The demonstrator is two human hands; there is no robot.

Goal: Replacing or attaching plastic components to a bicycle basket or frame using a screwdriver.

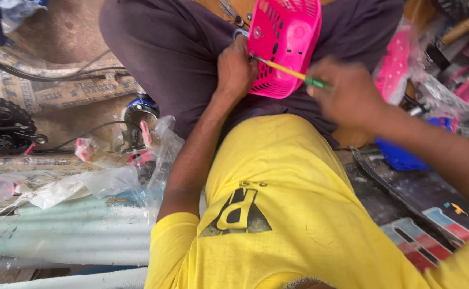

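Observation:
A pink plastic basket (285,43) rests on my lap, its slotted side turned toward me. My left hand (235,67) grips the basket's left edge and steadies it. My right hand (347,91) is closed around the green handle of a screwdriver (290,72), blurred by motion. The screwdriver's yellow shaft slants up to the left, and its tip meets the basket next to my left fingers. I wear a yellow shirt and dark trousers.
A bicycle frame wrapped in printed paper (57,85) with a black chainring (1,120) lies at the left. Clear plastic bags (111,176) lie beside it. Pink parts in plastic (400,64), a blue object (403,155) and sticker sheets (432,214) are at the right.

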